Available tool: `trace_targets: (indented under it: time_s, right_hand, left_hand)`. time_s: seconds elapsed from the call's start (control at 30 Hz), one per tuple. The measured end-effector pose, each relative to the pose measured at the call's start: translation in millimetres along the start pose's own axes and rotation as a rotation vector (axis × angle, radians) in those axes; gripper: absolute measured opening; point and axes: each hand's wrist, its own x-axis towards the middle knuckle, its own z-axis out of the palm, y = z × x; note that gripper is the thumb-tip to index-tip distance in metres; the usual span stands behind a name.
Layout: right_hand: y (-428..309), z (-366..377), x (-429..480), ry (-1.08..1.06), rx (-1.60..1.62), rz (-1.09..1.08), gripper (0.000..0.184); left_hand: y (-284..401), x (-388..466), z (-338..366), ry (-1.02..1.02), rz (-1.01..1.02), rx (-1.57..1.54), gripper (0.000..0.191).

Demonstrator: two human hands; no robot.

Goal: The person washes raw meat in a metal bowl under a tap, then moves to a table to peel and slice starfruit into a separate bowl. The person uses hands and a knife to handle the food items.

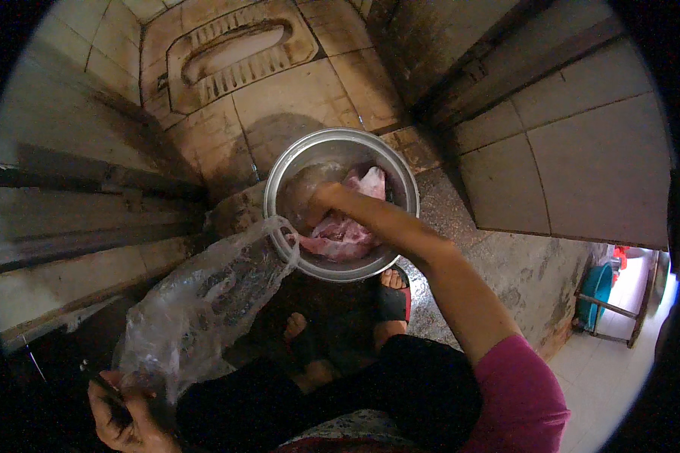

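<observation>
A round metal basin stands on the floor before my feet, with pieces of raw meat inside it. My right arm reaches over the rim, and my right hand is down in the basin, blurred, left of the meat; its fingers cannot be made out. At the lower left my left hand grips the gathered end of a clear plastic bag. A thin dark object shows at the same fingers. The bag's other end lies over the left rim of the basin, beside the meat.
A squat toilet is set in the stained tiled floor beyond the basin. Tiled walls close in on both sides. My sandalled foot is just below the basin. At the far right, a teal basin sits by a wooden frame.
</observation>
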Motion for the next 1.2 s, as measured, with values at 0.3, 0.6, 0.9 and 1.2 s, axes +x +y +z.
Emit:
trace_targets:
  time_s: [0.3, 0.6, 0.9, 1.2]
  right_hand:
    - [7.2, -17.3, -81.1, 0.023, 0.286, -0.118, 0.041]
    - [35.6, -13.6, -113.8, 0.438, 0.094, 0.151, 0.043]
    - [66.0, -0.7, 2.6, 0.144, 0.028, 0.074, 0.036]
    - [43.6, 21.8, 14.9, -0.140, 0.462, 0.014, 0.040]
  left_hand:
    - [6.9, 9.9, 4.8, 0.005, -0.059, -0.065, 0.011]
    - [12.6, 3.0, 25.8, -0.181, 0.584, 0.314, 0.027]
    - [23.6, -3.3, 31.9, -0.056, 0.320, 0.235, 0.031]
    - [21.2, -6.6, 22.0, -0.020, 0.672, 0.294, 0.019]
